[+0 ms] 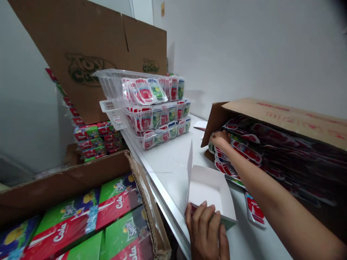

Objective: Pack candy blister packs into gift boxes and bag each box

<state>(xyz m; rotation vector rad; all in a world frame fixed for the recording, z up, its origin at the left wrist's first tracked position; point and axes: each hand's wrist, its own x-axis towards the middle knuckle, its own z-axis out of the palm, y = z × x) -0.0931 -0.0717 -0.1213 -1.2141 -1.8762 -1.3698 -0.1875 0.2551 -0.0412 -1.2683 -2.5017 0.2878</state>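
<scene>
My left hand (206, 229) is closed over the near wall of a small open paperboard box (208, 191). The box is white inside, shows some green outside, and its lid flap stands up on the left. Off to the right, my right hand (221, 139) reaches into the mouth of a large cardboard box (287, 115) lying on its side. Its fingers are curled on the flat cola-can-shaped packets (244, 151) stacked in there; the fingertips are partly hidden. One loose red packet (255, 209) lies on the white table (173, 180) beside the small box.
Clear plastic trays (162, 108) filled with similar packets are stacked at the back of the table. An open carton (141, 195) of green and red boxes stands at front left. Behind it rise a large brown carton (89, 47) and more stacked boxes (89, 139).
</scene>
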